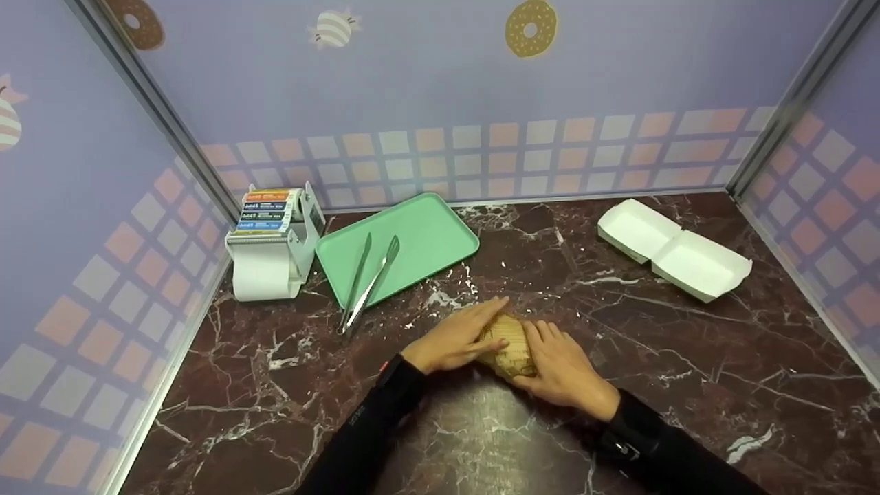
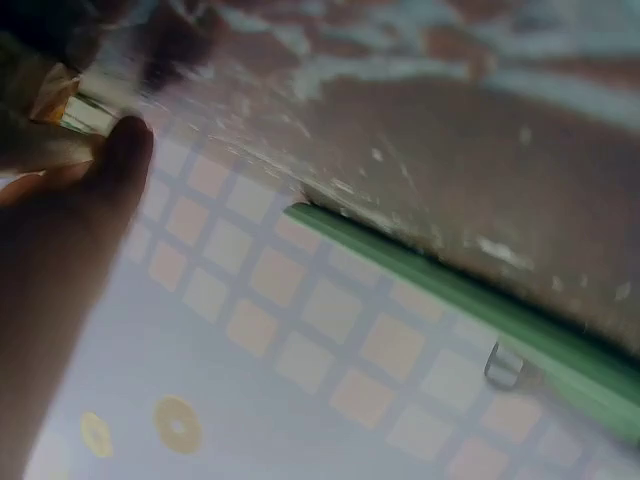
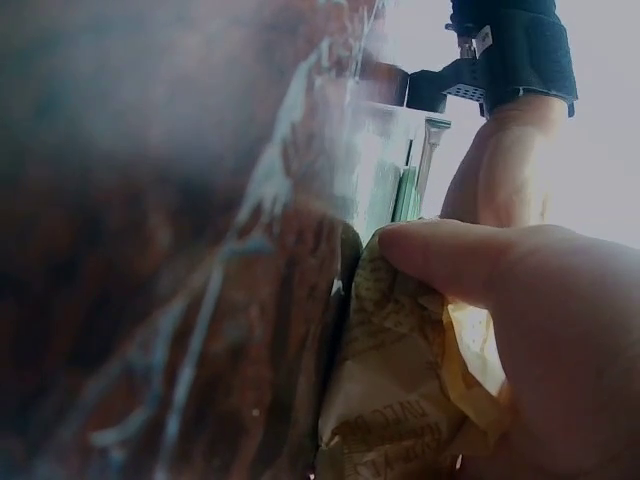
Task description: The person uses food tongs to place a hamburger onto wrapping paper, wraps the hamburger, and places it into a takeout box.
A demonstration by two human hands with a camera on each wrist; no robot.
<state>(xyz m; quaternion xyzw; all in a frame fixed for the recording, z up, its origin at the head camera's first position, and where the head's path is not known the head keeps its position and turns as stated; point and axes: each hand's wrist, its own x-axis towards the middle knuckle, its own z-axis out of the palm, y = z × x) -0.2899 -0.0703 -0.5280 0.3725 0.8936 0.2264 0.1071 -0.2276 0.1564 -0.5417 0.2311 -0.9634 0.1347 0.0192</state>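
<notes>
A rounded bundle wrapped in printed brown paper [image 1: 513, 349] lies on the dark marble-patterned table between both hands. My left hand [image 1: 455, 342] grips its left side, the thumb across the top and the fingers along the far edge. From the right, my right hand [image 1: 565, 366] holds the opposite side, its thumb at the near edge. In the right wrist view that thumb presses the creased, lettered paper [image 3: 385, 390]. Only a small part of the wrapper shows in the left wrist view, beside the left thumb [image 2: 125, 150]. What the paper encloses is hidden.
A green tray [image 1: 430, 227] stands behind to the left, with a knife [image 1: 359, 275] and a fork [image 1: 375, 282] lying across it, handles past its near edge. A label dispenser [image 1: 268, 240] is further left. An open white food box [image 1: 698, 265] sits at the back right.
</notes>
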